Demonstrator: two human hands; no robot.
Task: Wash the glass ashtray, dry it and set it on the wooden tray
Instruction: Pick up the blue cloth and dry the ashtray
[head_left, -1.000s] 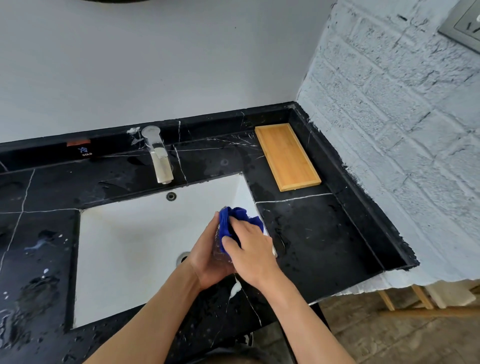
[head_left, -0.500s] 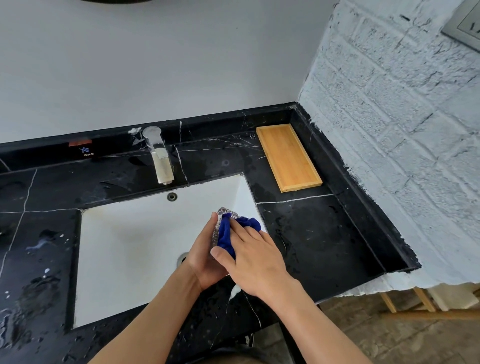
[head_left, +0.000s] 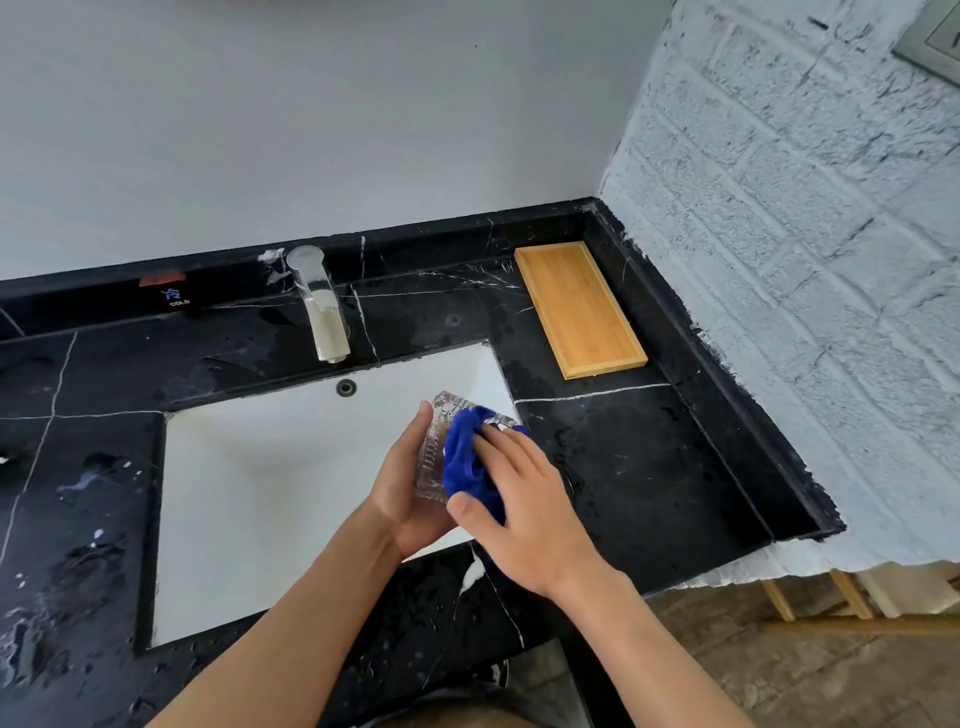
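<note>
My left hand (head_left: 402, 486) grips the clear cut-glass ashtray (head_left: 434, 452) on edge, above the right end of the white sink (head_left: 249, 478). My right hand (head_left: 524, 501) presses a blue cloth (head_left: 465, 462) into the ashtray's hollow side. Much of the ashtray is hidden by the cloth and my fingers. The wooden tray (head_left: 579, 309) lies bare on the black counter near the back right corner, a good hand's length beyond the ashtray.
A metal tap (head_left: 322, 312) stands behind the sink, with no water running. The black marble counter (head_left: 649, 457) is wet and speckled with drops. A white brick wall (head_left: 805, 260) bounds the right side; the counter's front edge drops to the floor.
My right hand has slid the blue cloth down and to the right, uncovering the ashtray's upper edge and ribbed side. My left hand holds nearly the same place.
</note>
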